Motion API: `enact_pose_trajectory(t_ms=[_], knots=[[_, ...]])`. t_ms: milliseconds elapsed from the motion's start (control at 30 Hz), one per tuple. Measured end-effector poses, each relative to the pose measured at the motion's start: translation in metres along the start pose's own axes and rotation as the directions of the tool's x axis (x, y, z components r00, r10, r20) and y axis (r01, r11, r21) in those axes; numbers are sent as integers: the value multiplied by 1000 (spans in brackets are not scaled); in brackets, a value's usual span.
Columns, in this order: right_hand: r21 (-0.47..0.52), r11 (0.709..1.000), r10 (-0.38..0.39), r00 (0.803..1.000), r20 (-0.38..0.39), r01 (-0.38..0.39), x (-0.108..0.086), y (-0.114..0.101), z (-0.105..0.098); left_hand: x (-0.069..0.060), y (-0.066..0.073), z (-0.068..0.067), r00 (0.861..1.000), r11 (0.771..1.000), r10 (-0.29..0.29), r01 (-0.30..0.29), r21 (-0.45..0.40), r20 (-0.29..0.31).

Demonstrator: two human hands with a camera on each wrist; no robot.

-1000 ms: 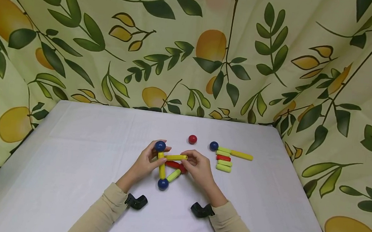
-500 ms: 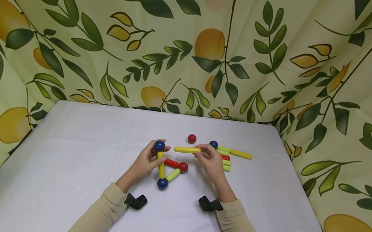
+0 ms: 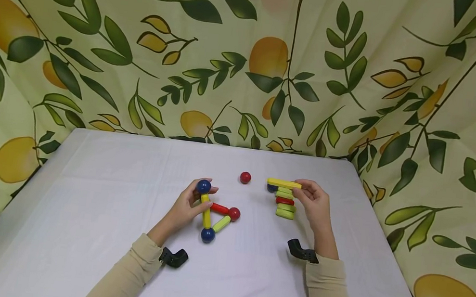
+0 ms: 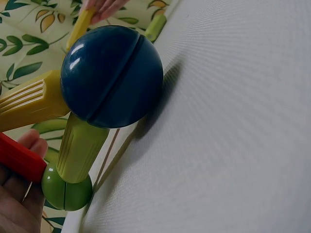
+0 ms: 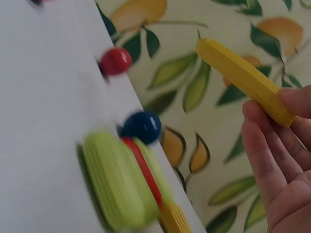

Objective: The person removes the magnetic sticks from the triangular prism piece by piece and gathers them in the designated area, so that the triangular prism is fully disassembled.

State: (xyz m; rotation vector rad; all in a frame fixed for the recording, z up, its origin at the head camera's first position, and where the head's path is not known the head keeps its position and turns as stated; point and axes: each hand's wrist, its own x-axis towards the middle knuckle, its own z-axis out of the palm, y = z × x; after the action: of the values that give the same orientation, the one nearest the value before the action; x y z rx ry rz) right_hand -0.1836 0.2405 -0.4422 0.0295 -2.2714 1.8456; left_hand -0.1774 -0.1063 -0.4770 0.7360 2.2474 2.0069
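Note:
On the left, my left hand [image 3: 185,211] grips a toy structure of magnetic sticks and balls. It includes a yellow stick [image 3: 206,213] between two blue balls [image 3: 208,235], a red stick [image 3: 220,209], a red ball [image 3: 234,214] and a light-green stick [image 3: 222,224]. The left wrist view also shows a green ball [image 4: 66,188] low in the structure. My right hand [image 3: 315,206] pinches one end of a loose yellow stick [image 3: 284,183], raised over the spare pieces. Part of the structure is hidden behind the left fingers.
Beneath the raised stick lie light-green sticks [image 3: 285,214], a red stick [image 3: 284,201] and a blue ball [image 5: 142,127]. Another yellow stick [image 5: 175,218] lies beside them in the right wrist view. A lone red ball [image 3: 245,178] rests on the white table [image 3: 107,193]; a patterned curtain [image 3: 227,89] hangs behind.
My right hand has carried the yellow stick away from the structure, rightwards and slightly back, to above the spare pieces. The left hand and its structure have stayed nearly still.

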Motion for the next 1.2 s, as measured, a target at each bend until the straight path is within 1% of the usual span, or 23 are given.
enact_pose_trajectory(t_ms=[100,233,300,400,500,567,667,867,967,1033,1200], knots=[[41,999,7,999,-39,-5,1,8,-20,-1,12,0,1000,1000,9,-9,13,5],[98,994,50,996,-73,-43,0,19,-43,-3,26,1,1000,1000,12,-12,25,9],[107,992,77,994,-78,-69,0,25,-52,-3,24,1,1000,1000,8,-8,20,6],[114,987,121,990,-74,-112,-2,34,-63,-2,12,0,1000,1000,14,-14,13,-1],[61,987,154,985,-74,-150,-3,42,-69,-1,-1,-1,1000,1000,11,-11,8,-7],[20,985,175,982,-74,-174,-3,46,-71,-1,-5,-1,1000,1000,16,-16,8,-8],[-36,980,193,979,-69,-196,-5,49,-74,-1,-7,-1,1000,1000,25,-25,-1,-6],[-93,959,262,964,-55,-266,-7,53,-77,0,-7,-1,999,999,32,-32,2,-5],[-137,950,273,960,-64,-280,-8,55,-79,0,-4,0,1000,1000,25,-25,6,-2],[-192,941,267,960,-80,-278,-8,56,-80,-1,3,0,1000,1000,22,-22,6,3],[-367,895,225,967,-116,-253,-9,59,-80,-3,23,1,1000,1000,17,-17,13,11]])
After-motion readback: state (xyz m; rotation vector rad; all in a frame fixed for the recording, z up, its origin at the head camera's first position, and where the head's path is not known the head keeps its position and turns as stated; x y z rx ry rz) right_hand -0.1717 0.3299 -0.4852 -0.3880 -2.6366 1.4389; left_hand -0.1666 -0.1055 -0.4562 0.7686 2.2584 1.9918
